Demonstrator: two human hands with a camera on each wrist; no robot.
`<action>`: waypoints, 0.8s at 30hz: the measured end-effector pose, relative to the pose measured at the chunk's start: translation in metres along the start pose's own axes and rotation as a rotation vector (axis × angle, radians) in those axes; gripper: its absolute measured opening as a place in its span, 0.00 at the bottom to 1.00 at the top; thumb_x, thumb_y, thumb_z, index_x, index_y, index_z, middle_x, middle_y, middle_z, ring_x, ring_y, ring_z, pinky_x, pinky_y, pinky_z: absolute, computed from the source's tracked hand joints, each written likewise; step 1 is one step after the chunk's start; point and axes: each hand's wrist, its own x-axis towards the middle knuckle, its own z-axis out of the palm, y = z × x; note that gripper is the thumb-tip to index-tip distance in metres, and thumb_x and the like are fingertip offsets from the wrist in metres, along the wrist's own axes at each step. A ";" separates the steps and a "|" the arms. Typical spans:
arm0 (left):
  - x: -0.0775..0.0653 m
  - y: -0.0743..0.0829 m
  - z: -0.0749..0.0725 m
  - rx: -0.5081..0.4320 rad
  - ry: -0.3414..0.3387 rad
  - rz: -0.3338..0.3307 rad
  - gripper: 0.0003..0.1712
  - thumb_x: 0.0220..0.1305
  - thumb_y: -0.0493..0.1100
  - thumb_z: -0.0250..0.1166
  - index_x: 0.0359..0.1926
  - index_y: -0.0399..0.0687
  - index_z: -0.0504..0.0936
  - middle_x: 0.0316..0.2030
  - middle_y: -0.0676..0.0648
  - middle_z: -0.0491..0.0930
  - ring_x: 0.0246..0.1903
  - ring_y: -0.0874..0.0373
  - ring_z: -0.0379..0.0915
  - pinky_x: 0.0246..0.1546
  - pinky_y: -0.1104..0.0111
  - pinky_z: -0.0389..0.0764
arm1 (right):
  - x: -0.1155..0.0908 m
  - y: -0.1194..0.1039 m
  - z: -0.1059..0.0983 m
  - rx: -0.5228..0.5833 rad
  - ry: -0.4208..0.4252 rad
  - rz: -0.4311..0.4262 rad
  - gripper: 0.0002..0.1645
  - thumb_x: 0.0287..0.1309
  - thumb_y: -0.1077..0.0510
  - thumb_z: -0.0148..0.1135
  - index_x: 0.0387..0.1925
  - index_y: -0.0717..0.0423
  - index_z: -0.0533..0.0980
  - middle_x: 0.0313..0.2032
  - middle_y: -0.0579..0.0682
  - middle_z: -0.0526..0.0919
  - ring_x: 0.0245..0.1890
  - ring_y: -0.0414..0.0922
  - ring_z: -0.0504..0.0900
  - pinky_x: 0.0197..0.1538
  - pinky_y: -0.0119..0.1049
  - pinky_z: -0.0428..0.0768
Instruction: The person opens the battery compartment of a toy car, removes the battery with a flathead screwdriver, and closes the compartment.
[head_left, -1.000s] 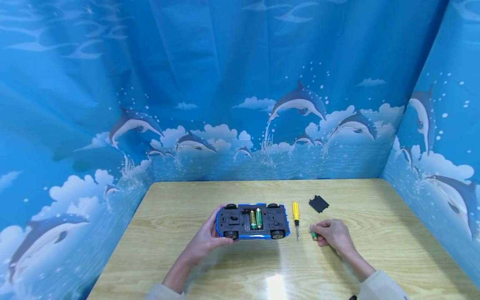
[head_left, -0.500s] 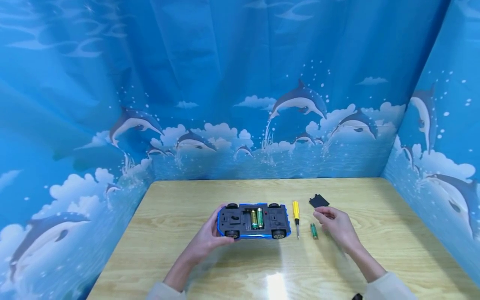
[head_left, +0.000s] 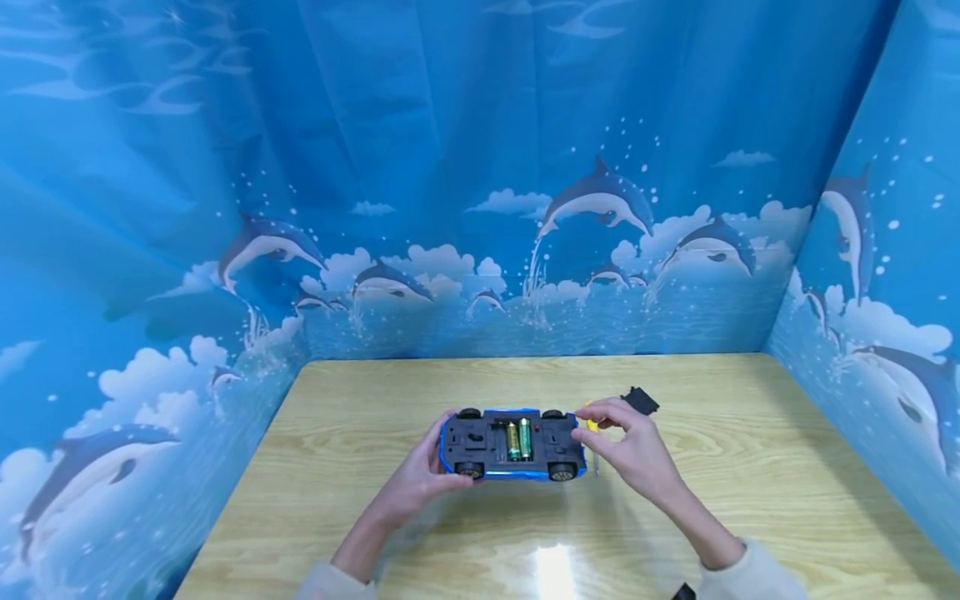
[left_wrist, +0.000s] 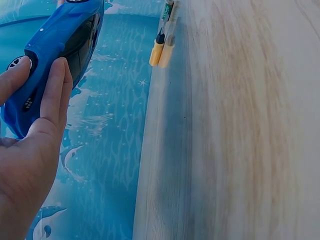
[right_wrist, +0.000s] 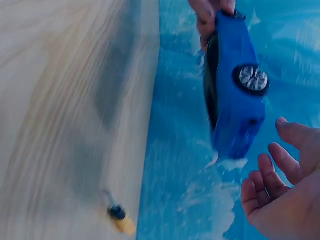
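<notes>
My left hand grips one end of a blue toy car, which is held upside down above the table. Two green-and-gold batteries lie side by side in its uncovered battery compartment. At the car's other end is my right hand, fingers loosely bent around nothing; the right wrist view shows a gap between that hand and the car. A yellow-handled screwdriver is partly hidden behind the right hand. Near its shaft a green battery shows in the left wrist view.
A black battery cover lies on the wooden table, beyond the right hand. Blue dolphin-print sheeting encloses the table at the back and sides.
My right hand has let go of the loose battery on the table, lifted, and moved left to the car's end. The left hand and car have barely shifted.
</notes>
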 end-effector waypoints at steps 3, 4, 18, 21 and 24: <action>0.001 0.000 0.001 -0.011 -0.001 -0.004 0.61 0.57 0.23 0.66 0.83 0.47 0.40 0.74 0.27 0.53 0.63 0.37 0.71 0.58 0.54 0.84 | 0.000 -0.008 0.009 -0.020 0.008 -0.068 0.14 0.55 0.57 0.78 0.45 0.53 0.88 0.46 0.43 0.86 0.48 0.41 0.79 0.49 0.31 0.82; 0.002 -0.001 0.002 -0.017 -0.002 -0.006 0.61 0.57 0.22 0.66 0.83 0.47 0.40 0.74 0.27 0.53 0.63 0.37 0.71 0.58 0.53 0.84 | 0.000 -0.010 0.011 -0.021 0.010 -0.095 0.14 0.54 0.58 0.79 0.44 0.53 0.88 0.46 0.43 0.86 0.49 0.42 0.79 0.51 0.31 0.81; 0.006 -0.004 0.008 -0.046 -0.016 -0.006 0.61 0.56 0.19 0.65 0.83 0.48 0.42 0.74 0.26 0.53 0.62 0.36 0.71 0.58 0.50 0.84 | 0.001 -0.020 0.041 -0.097 -0.039 -0.310 0.17 0.46 0.58 0.84 0.40 0.53 0.88 0.47 0.48 0.85 0.53 0.47 0.76 0.49 0.45 0.82; 0.007 -0.005 0.009 -0.059 -0.022 -0.007 0.61 0.56 0.19 0.65 0.83 0.48 0.43 0.74 0.26 0.53 0.62 0.36 0.72 0.57 0.49 0.83 | 0.002 -0.019 0.045 -0.119 -0.046 -0.318 0.17 0.44 0.57 0.85 0.39 0.53 0.89 0.47 0.49 0.85 0.53 0.48 0.75 0.53 0.51 0.78; 0.009 -0.006 0.010 -0.056 -0.029 -0.006 0.61 0.55 0.19 0.65 0.82 0.47 0.43 0.74 0.27 0.54 0.61 0.37 0.73 0.57 0.49 0.83 | 0.001 -0.017 0.047 -0.137 -0.056 -0.316 0.16 0.43 0.58 0.85 0.37 0.52 0.89 0.48 0.48 0.84 0.53 0.49 0.75 0.55 0.55 0.75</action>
